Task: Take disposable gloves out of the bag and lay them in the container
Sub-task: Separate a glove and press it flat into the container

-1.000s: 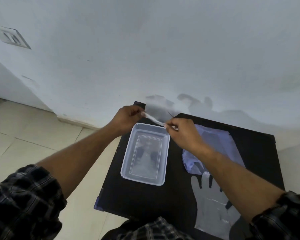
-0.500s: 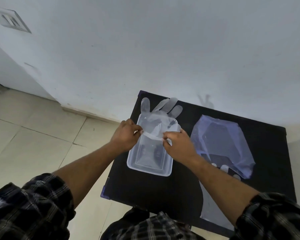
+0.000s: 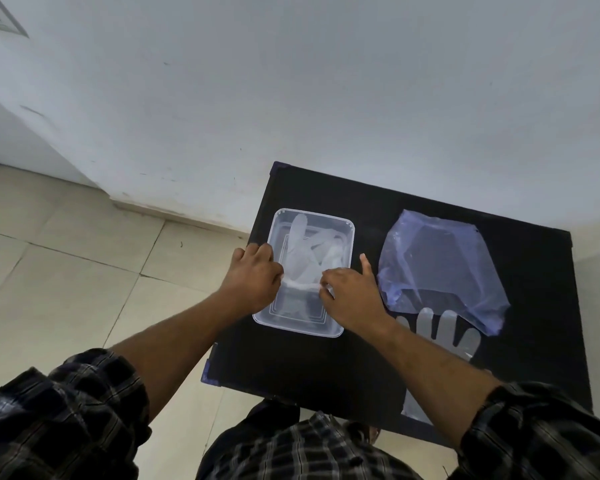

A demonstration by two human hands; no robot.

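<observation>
Glove (image 3: 307, 261) in container (image 3: 347, 233) on black table (image 3: 326, 362) by white wall (image 3: 291, 98), L hand (image 3: 253, 277) & R hand (image 3: 352, 294) grips pinching its cuff.

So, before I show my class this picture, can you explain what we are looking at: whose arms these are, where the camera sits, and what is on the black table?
There is no machine here. A person wears a camera on the head, looking down at their own arms. The left hand and right hand pinch the cuff of a thin see-through glove, lowering it into a clear plastic container on the black table. To the right lies a bluish plastic bag. Nearer the person, another glove lies flat on the table, partly hidden by the right arm.
</observation>
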